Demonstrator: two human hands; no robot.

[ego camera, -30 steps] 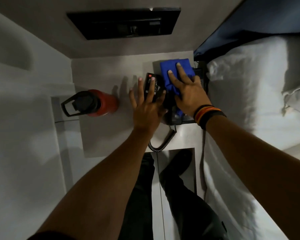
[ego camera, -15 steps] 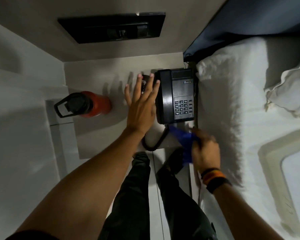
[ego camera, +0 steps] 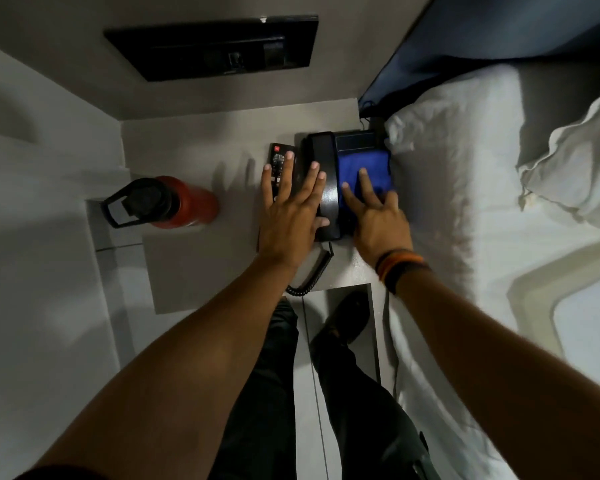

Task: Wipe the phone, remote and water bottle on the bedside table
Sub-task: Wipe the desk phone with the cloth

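Note:
A black desk phone [ego camera: 326, 168] sits at the right of the grey bedside table [ego camera: 194, 268], its coiled cord [ego camera: 309, 275] hanging off the front edge. My right hand [ego camera: 374, 216] presses a blue cloth [ego camera: 364, 168] flat over the phone's keypad. My left hand [ego camera: 291, 209] lies spread, fingers apart, over the handset's edge and the black remote [ego camera: 278, 161] beside it. A red water bottle [ego camera: 184, 202] with a black lid and loop handle stands at the table's left edge, untouched.
A white bed [ego camera: 482, 220] with a pillow [ego camera: 575, 161] borders the table on the right. A dark wall panel [ego camera: 215, 46] hangs behind the table. My dark trousers and shoe [ego camera: 347, 317] show below the table front.
My right hand has carried the blue cloth from below the table's front edge back onto the phone's keypad. My left hand has shifted slightly right onto the handset.

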